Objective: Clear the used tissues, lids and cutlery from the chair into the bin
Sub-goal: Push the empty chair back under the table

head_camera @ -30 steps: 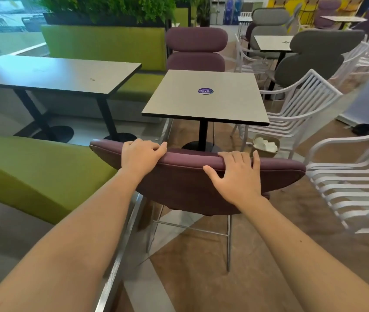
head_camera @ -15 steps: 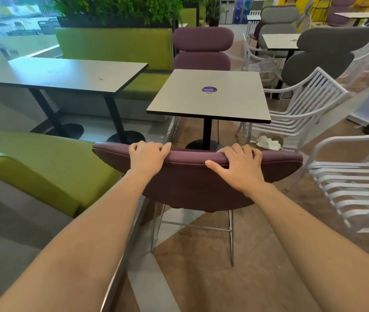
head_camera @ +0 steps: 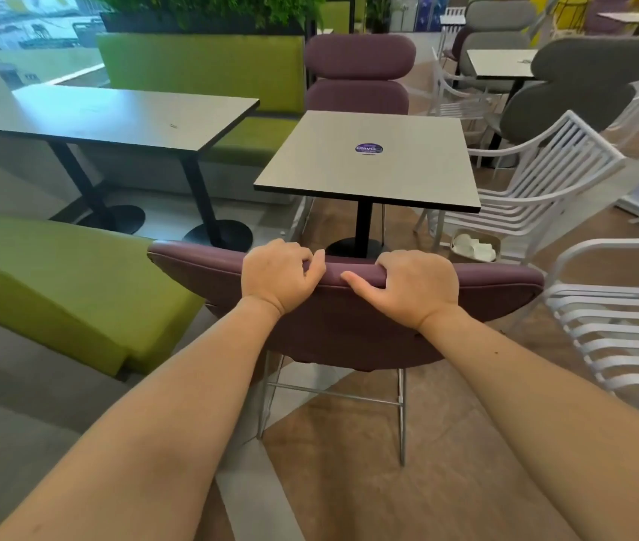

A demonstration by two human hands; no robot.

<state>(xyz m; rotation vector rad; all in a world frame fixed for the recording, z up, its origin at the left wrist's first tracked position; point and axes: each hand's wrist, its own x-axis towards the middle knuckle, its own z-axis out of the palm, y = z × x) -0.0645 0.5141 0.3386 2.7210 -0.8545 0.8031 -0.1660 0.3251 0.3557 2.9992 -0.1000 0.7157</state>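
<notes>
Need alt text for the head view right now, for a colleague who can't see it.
Both hands, left and right, grip the top edge of a purple chair back facing a small square table. A bin of white litter sits on the floor beyond, under a white slatted chair.

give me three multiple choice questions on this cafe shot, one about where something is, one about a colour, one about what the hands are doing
1. Where is the round purple sticker?
A. on the square table
B. on the long table
C. on the green bench

2. What colour is the slatted armchair right of the square table?
A. purple
B. white
C. green

3. What are the two hands doing?
A. hanging free
B. holding tissues
C. gripping the top edge of the purple chair back

Answers: 1 A, the sticker lies near that tabletop's middle. 2 B, its slats and arms are white. 3 C, the left hand and right hand curl over the chair back.
</notes>
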